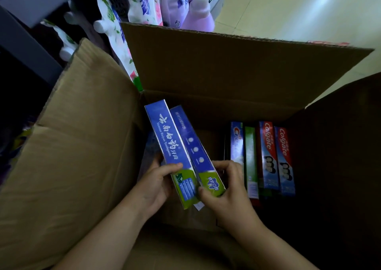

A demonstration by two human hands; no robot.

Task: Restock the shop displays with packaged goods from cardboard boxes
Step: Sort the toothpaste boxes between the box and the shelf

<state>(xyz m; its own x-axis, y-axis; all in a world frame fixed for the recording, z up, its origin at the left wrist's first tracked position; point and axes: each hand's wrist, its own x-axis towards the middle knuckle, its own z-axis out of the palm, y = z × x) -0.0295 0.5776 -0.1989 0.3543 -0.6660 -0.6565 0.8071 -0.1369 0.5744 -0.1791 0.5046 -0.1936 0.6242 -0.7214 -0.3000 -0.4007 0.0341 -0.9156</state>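
An open cardboard box [206, 67] fills the view, flaps raised. Inside it, I hold two long blue-and-green toothpaste cartons side by side, tilted up. My left hand [155, 182] grips the left carton [168, 142] near its green end, thumb across its face. My right hand [226, 189] grips the right carton [192, 144] at its green end. Against the box's right side stand several more toothpaste cartons: a blue one [236, 142], a green one [250, 156] and two red Colgate ones [275, 156].
Behind the box, at the top left, hang refill pouches [115, 35] and purple bottles [199, 10] with white caps on a dark shelf. A pale tiled floor [299, 12] lies at the upper right. The left flap [78, 125] leans outward.
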